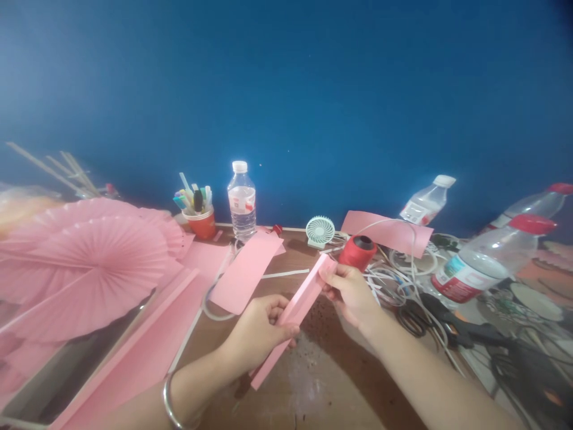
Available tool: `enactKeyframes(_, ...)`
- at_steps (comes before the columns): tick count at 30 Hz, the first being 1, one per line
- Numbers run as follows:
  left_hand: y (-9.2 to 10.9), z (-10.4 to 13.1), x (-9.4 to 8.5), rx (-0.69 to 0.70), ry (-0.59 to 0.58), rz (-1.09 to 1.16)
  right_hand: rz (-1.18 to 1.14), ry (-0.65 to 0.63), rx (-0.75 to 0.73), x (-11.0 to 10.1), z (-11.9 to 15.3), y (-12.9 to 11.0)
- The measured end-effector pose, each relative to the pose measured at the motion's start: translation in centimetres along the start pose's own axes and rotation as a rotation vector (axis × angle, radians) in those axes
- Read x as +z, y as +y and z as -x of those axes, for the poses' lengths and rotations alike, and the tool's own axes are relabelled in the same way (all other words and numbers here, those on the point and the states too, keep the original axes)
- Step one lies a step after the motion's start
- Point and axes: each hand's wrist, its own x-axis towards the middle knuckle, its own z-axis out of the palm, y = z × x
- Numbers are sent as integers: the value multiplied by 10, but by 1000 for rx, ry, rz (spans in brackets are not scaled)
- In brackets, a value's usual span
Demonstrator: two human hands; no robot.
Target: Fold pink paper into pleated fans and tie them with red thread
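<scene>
A narrow folded strip of pink paper is held at a slant above the brown table. My left hand pinches it near its lower half, thumb on top and fingers beneath. Higher up, at the far end, my right hand grips the same strip between thumb and fingers. A flat pink paper piece lies just beyond my left hand. Close to my right hand stands a red spool of thread.
Pleated pink paper fans pile up on the left. At the back are a water bottle, a red cup of pens and a small fan. Cables, large bottles and a black glue gun crowd the right.
</scene>
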Motion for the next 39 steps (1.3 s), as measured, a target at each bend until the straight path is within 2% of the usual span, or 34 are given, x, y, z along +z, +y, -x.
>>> enactKeyframes(4,5,-1,-2,-15,16,4,-133,39,-9,-2,-6,2)
enactKeyframes(10,7,0,0,-75,20,-11,-197,306,-121,-21,-13,-18)
enactKeyframes(17,1,-3,-1,-79,1,-6,-195,347,-207,-26,-17,-26)
enactKeyframes(21,-5,-3,-2,-75,-12,-60,-255,469,-296,-41,-26,-33)
enactKeyframes(23,-7,-3,-1,-65,4,-59,-263,491,-378,-43,-26,-35)
enactKeyframes(25,-9,-4,-1,-44,51,-53,-262,442,-427,-34,-19,-30)
enactKeyframes(26,-10,-4,-1,-25,81,-58,-258,400,-397,-25,-14,-24)
enactKeyframes(29,-11,-5,-3,33,128,-95,-62,203,-158,5,2,-1)
enactKeyframes(32,-11,-4,-4,40,85,-110,41,-3,-69,25,14,18)
enactKeyframes(35,-11,-3,-4,96,37,-110,59,-48,-78,27,16,23)
enactKeyframes(39,-8,-4,-4,167,44,-66,-39,-71,-91,20,14,22)
